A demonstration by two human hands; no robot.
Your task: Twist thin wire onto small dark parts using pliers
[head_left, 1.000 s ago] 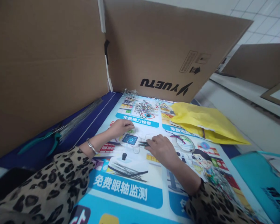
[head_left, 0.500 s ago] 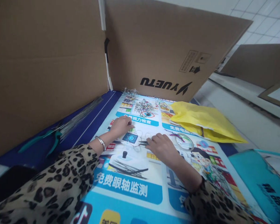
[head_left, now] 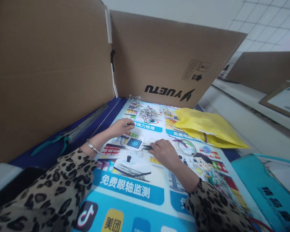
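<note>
My left hand (head_left: 122, 126) is above the printed mat, thumb and fingertips pinched together; whatever is between them is too fine to make out. My right hand (head_left: 164, 151) is closed on a dark two-pronged piece (head_left: 147, 147), which points left from the fingertips; its full shape is hidden in the hand. Beneath and beside these prongs lies a thin wire outline with rounded loops (head_left: 139, 152), around a printed dark-blue square. Several black strips (head_left: 132, 173) lie loose on the mat nearer me. A ring of pale wire (head_left: 187, 147) with purple and red strands rests right of my right hand.
Tangled wire pieces (head_left: 148, 112) sit at the mat's far end. A yellow bag (head_left: 207, 127) lies at the right, with a teal packet (head_left: 263, 190) nearer me. Teal-handled pliers (head_left: 50, 146) and straight wires (head_left: 88, 122) are at the left. Cardboard panels (head_left: 159, 58) stand behind.
My left hand has moved slightly left, away from the wire loops, its forearm swinging left too. My right hand stays by the loops with the dark piece. The camera view has shifted slightly.
</note>
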